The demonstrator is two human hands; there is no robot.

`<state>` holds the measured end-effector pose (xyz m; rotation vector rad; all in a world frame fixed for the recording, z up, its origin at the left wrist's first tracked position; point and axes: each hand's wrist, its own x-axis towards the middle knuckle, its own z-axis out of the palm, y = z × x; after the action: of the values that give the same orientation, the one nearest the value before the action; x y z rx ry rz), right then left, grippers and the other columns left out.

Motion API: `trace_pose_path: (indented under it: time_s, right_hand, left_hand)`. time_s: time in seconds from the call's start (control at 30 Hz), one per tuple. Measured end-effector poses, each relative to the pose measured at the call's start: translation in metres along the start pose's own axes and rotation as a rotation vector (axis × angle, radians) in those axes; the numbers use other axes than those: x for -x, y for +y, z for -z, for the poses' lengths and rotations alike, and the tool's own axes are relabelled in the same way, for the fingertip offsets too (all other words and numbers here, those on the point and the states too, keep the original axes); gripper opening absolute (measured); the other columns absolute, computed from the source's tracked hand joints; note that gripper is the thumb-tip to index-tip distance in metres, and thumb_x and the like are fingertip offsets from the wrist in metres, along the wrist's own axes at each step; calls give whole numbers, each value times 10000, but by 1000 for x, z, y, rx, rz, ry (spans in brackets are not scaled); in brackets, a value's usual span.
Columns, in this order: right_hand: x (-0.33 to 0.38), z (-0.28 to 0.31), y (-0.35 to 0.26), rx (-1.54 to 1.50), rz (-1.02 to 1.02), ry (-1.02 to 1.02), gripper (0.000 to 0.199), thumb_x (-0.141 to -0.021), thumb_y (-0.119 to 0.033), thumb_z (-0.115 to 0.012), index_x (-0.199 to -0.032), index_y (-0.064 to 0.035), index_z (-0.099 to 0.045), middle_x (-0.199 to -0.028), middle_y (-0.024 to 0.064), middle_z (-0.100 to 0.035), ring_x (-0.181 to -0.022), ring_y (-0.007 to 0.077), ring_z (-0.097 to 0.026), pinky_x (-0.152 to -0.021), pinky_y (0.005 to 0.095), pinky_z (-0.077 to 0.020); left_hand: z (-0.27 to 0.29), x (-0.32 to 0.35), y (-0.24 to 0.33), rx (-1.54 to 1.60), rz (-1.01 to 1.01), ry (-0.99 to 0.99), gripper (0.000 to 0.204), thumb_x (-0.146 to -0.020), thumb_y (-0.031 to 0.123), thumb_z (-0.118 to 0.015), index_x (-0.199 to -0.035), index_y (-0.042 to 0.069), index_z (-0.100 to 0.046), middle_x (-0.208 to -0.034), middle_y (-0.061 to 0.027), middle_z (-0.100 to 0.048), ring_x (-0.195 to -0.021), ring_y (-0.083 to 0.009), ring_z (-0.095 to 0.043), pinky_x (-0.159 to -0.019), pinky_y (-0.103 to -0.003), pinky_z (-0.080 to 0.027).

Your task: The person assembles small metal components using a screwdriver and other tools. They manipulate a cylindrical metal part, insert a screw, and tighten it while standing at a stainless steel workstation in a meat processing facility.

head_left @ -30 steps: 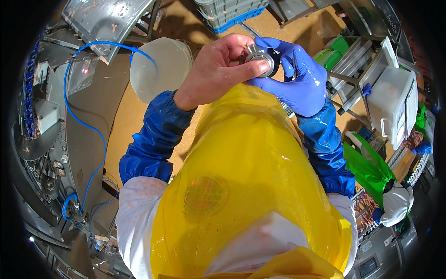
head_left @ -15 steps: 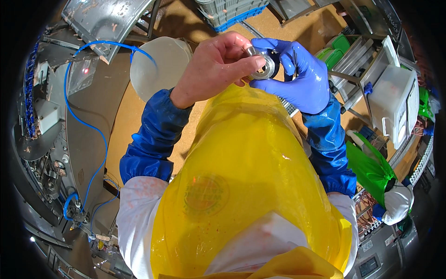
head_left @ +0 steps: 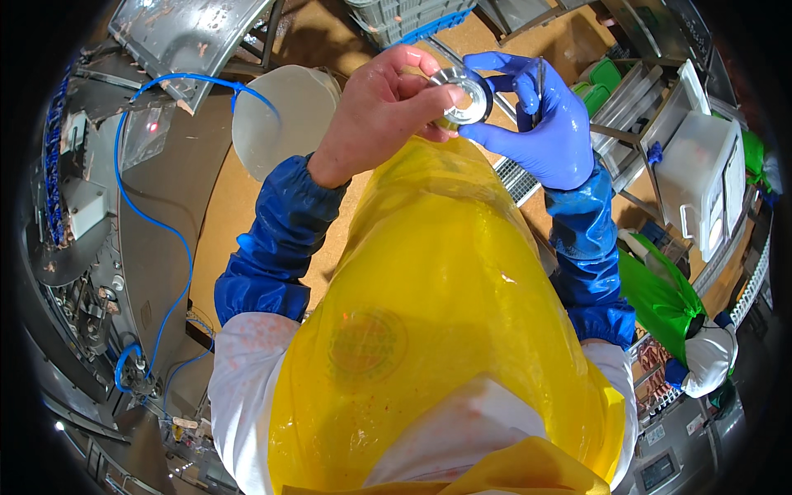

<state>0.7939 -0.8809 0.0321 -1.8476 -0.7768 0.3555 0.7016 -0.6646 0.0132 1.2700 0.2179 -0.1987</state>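
A shiny round metal ring [head_left: 459, 97] with a hole through its middle and a dark outer edge is pinched in my bare left hand [head_left: 375, 111], thumb across its front face. My right hand [head_left: 544, 132], in a blue glove, curves round the ring's right side. Its thumb tip lies at the ring's lower edge; whether it touches cannot be told. A slim dark piece [head_left: 540, 82] is tucked among the right fingers, its kind unclear and much of it hidden. Both hands are raised in front of my yellow apron [head_left: 445, 264].
To the left, a blue hose [head_left: 183, 239] loops past a whitish round tub [head_left: 285, 124] and steel machinery. Grey crates [head_left: 404, 21] stand at the far side. On the right are a translucent bin [head_left: 705, 181] and a person in a green apron [head_left: 660, 280].
The ring has turned so its face and hole show more fully. My right fingers have loosened and spread away from it, and that hand has shifted slightly right.
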Motion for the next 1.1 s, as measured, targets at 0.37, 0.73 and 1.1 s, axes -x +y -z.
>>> trace_pose_path:
  time_s: [0.37,0.73,1.1]
  right_hand:
    - [11,0,12,-106,96,-48,531,-782,-245,-973,-1162,-17,-681,-1125,93,-780,-852,94,-606,-806,266,-560]
    - [9,8,-6,66,8,-157,504,-795,-217,-957,-1170,-16,-687,-1089,77,-779,-825,117,-610,-799,291,-566]
    - [10,4,4,-143,61,-140,462,-803,-147,-950,-923,-4,-527,-1218,157,-771,-973,140,-682,-874,305,-578]
  left_hand:
    - [-8,5,-13,152,-11,-103,297,-1010,50,-663,-1292,52,-569,-1085,-78,-672,-1008,-142,-706,-762,-319,-681]
    - [-5,3,-13,-22,-59,-59,249,-981,25,-696,-1197,74,-583,-1081,-44,-696,-971,-124,-731,-706,-298,-675]
    - [-5,7,-11,44,-17,-56,286,-988,62,-694,-1247,45,-576,-1133,-100,-702,-981,-177,-751,-751,-331,-676]
